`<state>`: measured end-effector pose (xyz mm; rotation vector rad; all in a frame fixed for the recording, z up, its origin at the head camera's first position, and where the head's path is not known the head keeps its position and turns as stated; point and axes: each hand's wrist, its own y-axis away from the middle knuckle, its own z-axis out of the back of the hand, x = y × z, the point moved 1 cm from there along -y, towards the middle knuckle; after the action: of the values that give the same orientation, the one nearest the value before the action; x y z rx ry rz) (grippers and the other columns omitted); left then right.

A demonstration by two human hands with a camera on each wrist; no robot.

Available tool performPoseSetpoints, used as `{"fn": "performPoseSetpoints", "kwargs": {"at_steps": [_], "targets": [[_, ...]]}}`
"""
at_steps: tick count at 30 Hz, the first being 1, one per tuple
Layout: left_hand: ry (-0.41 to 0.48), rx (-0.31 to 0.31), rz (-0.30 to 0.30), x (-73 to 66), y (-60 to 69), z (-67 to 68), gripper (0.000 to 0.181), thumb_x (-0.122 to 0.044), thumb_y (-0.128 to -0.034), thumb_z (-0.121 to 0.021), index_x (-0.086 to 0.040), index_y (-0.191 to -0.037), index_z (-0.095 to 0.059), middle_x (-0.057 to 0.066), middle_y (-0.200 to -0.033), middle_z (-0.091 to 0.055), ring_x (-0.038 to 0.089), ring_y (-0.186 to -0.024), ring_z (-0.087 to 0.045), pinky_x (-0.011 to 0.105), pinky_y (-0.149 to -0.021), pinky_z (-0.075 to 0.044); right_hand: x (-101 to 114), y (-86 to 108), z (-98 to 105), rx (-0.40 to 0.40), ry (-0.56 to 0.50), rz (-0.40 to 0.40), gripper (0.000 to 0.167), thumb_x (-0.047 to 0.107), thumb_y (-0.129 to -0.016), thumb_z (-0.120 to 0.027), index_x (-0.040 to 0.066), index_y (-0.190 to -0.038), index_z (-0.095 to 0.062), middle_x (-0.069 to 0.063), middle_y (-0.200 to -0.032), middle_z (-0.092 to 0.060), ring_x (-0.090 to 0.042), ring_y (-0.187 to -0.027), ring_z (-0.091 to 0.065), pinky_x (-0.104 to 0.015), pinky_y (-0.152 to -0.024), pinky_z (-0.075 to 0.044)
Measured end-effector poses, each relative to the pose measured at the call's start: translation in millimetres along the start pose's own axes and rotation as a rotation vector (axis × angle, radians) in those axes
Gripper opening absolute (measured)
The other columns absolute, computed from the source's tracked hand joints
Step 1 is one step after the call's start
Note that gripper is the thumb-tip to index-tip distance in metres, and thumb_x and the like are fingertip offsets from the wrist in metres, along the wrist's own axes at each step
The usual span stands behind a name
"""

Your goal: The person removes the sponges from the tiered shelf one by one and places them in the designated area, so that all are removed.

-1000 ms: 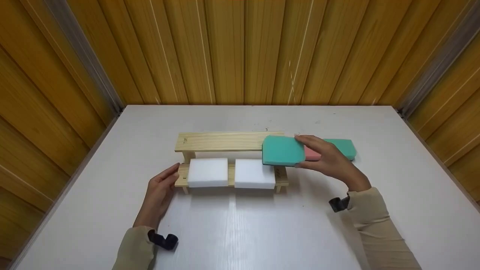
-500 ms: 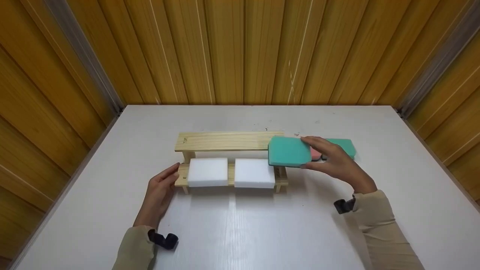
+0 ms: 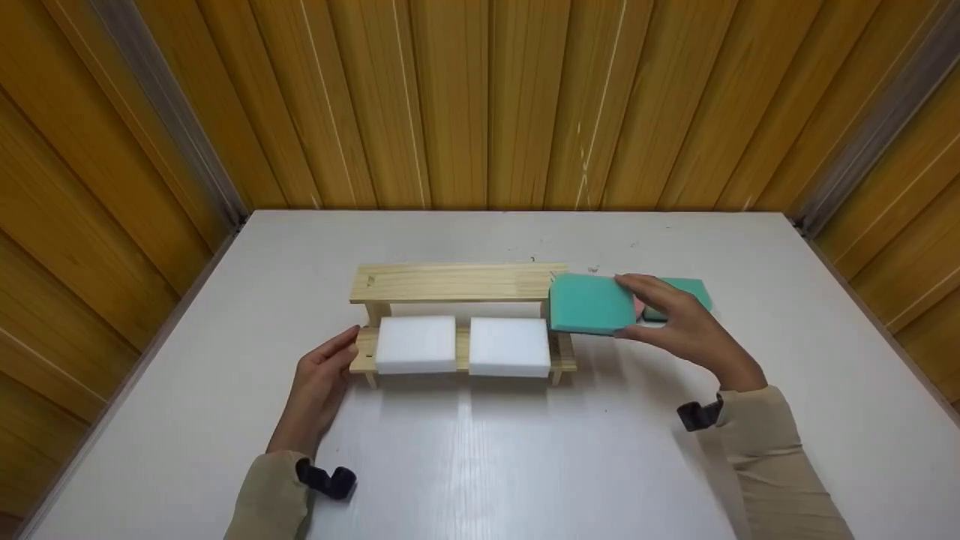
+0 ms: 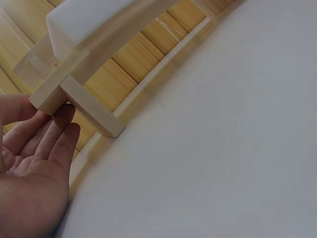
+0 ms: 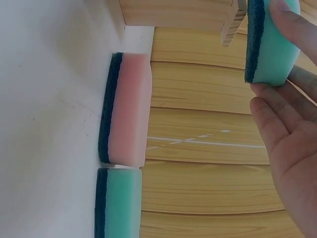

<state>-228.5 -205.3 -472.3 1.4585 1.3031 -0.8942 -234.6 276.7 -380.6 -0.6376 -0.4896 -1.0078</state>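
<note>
My right hand (image 3: 675, 322) grips a green sponge (image 3: 591, 301) by its right end, thumb and fingers on opposite edges. The right wrist view shows the sponge's dark scouring layer (image 5: 255, 42) and that it is held above the table. My left hand (image 3: 319, 382) pinches the left end of the lower board of a two-tier wooden rack (image 3: 450, 282); in the left wrist view its fingers (image 4: 62, 141) reach under that board. Two white foam blocks (image 3: 416, 343) lie side by side on the lower tier. The held sponge overlaps the rack's right end in the head view.
Right of the rack, a pink sponge (image 5: 130, 109) and another green sponge (image 5: 123, 203) lie end to end on the white table (image 3: 465, 457). In the head view my right hand and its sponge hide most of the pink one. Wood-patterned walls (image 3: 450, 105) enclose the table.
My right hand has carried the green sponge a little to the right, uncovering the second white block and more of the upper board. My left hand stays on the rack's end.
</note>
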Motion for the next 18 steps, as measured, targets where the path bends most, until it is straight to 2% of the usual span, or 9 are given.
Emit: {"fn": "performPoseSetpoints", "kwargs": {"at_steps": [11, 18], "targets": [[-0.008, -0.023, -0.002, 1.0, 1.1, 1.5, 0.048, -0.004, -0.0962, -0.053, 0.0, -0.143, -0.041, 0.01, -0.153, -0.037, 0.021, -0.141, -0.036, 0.017, -0.102, -0.046, -8, 4.8, 2, -0.004, -0.001, -0.005, 0.074, 0.013, -0.079, -0.078, 0.01, -0.145, -0.043, -0.017, -0.147, -0.043, -0.038, -0.132, -0.044, -0.053, -0.096, -0.05], [0.004, -0.011, -0.004, 0.6, 0.9, 1.5, 0.049, -0.003, -0.0959, -0.053, 0.001, -0.143, -0.041, 0.011, -0.152, -0.037, 0.021, -0.141, -0.036, 0.018, -0.103, -0.046, -12, 9.1, 2, -0.017, 0.019, -0.026, 0.075, 0.018, -0.08, -0.078, 0.014, -0.146, -0.042, -0.015, -0.147, -0.043, -0.04, -0.133, -0.042, -0.057, -0.101, -0.045]]}}
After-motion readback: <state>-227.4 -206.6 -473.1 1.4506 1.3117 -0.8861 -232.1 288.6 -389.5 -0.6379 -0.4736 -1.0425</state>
